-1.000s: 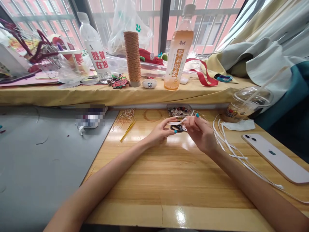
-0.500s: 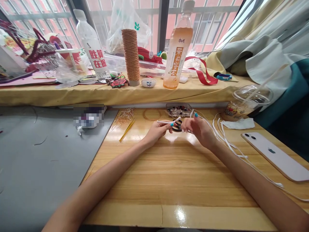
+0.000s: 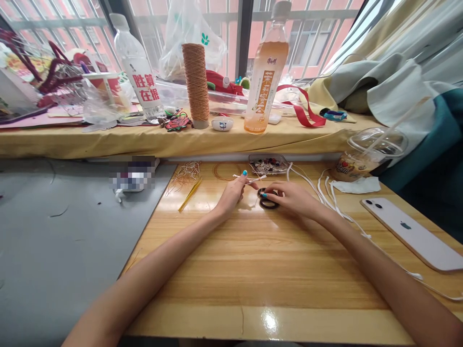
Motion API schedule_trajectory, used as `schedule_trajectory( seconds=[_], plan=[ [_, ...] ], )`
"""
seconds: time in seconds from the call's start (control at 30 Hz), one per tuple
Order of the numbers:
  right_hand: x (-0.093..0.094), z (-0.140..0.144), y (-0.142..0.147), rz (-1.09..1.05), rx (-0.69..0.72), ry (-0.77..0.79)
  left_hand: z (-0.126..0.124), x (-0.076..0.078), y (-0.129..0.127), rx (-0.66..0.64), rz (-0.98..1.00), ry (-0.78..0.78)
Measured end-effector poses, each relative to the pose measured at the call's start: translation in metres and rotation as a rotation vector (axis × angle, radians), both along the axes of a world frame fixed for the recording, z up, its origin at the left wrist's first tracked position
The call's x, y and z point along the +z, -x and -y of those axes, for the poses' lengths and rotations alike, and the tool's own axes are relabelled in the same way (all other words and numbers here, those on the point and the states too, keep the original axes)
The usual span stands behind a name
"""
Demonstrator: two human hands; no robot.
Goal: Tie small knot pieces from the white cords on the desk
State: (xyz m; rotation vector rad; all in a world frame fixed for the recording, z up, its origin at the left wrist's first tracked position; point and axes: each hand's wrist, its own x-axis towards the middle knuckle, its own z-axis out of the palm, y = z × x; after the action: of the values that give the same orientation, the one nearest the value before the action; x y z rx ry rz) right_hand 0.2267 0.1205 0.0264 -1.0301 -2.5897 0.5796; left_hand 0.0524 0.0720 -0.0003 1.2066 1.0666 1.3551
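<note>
**Fine strands pinched over a cluttered window bench**

A wooden bench [image 3: 253, 260] ran under a barred window, its yellow-draped sill crowded along the top of the frame with a spool of tan cord [image 3: 196, 84], a bottle of orange tea [image 3: 266, 72] and a clear water bottle [image 3: 135, 67]. At the centre of the frame the person's left hand [image 3: 233, 193] was closed in a narrow pinch on a few thin pale strands [image 3: 253, 179], which stuck out to the right just above the wood. The right hand [image 3: 292, 197] lay low beside it, fingers curled and fingertips touching a small dark ring [image 3: 268, 202] resting flat on the bench; whether it actually gripped the ring could not be told. White cords [image 3: 325, 193] trailed away towards the right edge, past a white phone [image 3: 415, 233] lying face down at lower right and a lidded drink cup [image 3: 365, 159] above it. A tray of beads [image 3: 269, 165] sat just behind the hands, with yellow tweezers [image 3: 191, 195] and loose fibres to the left of centre. The strands looked very light, limp and easy to fray or let slip, so a fingertip pinch close to their ends seemed the surest hold; the ring appeared stiff, light and best taken by its rim.
</note>
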Motion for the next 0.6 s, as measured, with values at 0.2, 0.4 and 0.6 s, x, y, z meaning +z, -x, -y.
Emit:
schedule_trajectory(
  seconds=[0.2, 0.4, 0.6],
  plan=[
    [0.013, 0.016, -0.007, 0.197, 0.226, -0.036, -0.001, 0.002, 0.002, 0.104, -0.087, -0.026],
    [0.017, 0.043, -0.018, 0.201, 0.362, -0.044, 0.001, 0.005, -0.001, 0.098, -0.065, -0.109],
    [0.026, 0.046, -0.032, 0.268, 0.082, -0.24, 0.0, 0.003, -0.003, 0.024, -0.002, -0.114]
  ],
)
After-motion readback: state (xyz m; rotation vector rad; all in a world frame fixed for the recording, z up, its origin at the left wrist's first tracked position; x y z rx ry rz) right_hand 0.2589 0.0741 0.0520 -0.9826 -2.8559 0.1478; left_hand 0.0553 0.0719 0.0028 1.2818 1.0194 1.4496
